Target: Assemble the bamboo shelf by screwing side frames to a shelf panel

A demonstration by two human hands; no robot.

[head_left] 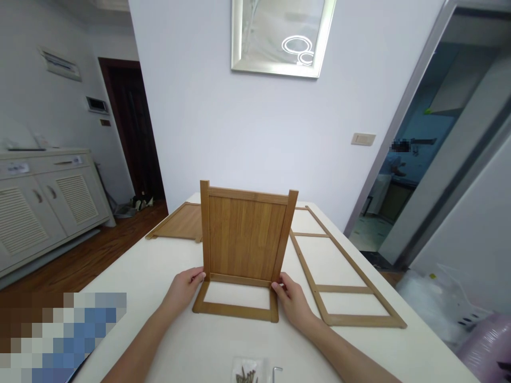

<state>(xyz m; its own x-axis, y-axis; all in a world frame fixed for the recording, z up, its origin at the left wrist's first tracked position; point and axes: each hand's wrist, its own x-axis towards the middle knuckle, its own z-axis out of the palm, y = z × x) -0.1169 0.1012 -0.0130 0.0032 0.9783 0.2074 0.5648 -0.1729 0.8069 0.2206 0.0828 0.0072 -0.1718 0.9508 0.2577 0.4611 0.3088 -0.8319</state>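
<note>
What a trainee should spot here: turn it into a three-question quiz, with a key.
1. True or false: the panel between the left hand and right hand lies flat on the table.
2. Which wooden piece lies flat to the right of that panel?
3. Fill in: just right of the bag of screws lies a ____.

Key:
1. False; it stands upright.
2. The long frame with crossbars.
3. Hex key.
</note>
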